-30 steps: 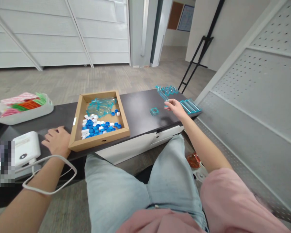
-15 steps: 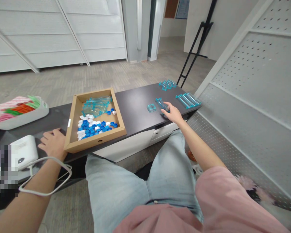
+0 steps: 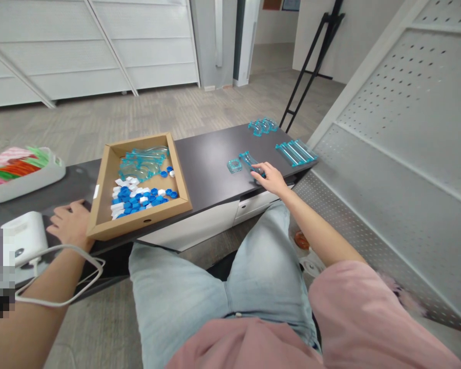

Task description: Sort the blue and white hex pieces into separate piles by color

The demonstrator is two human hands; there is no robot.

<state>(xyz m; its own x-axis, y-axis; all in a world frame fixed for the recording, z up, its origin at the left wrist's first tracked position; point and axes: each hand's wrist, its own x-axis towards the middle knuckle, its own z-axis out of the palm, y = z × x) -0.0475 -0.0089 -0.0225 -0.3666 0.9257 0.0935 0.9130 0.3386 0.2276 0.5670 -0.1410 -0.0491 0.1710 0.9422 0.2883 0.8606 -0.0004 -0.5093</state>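
Observation:
My right hand (image 3: 269,179) is at the near edge of the dark table, its thumb and fingers closed around the near end of a curved clear tube piece (image 3: 247,158) with teal ends. The fingers partly cover that end. Just left of it lies a small square teal piece (image 3: 234,165). My left hand (image 3: 69,223) rests on the tabletop with fingers spread, beside the cardboard box (image 3: 184,192), holding nothing. Inside the box are clear teal-ended tubes (image 3: 144,163) and a heap of blue and white small pieces (image 3: 142,197).
A row of straight clear tubes (image 3: 296,152) lies at the table's right end, with several curved tubes (image 3: 263,126) behind. At left stand a white basket (image 3: 26,187) of colourful items and a white device (image 3: 25,238), its cable across my left forearm. A perforated panel (image 3: 388,128) rises at right.
The view has shifted slightly, so everything sits a little further left and up. My right hand has shifted slightly toward the near end of the curved tube. My left hand stays put.

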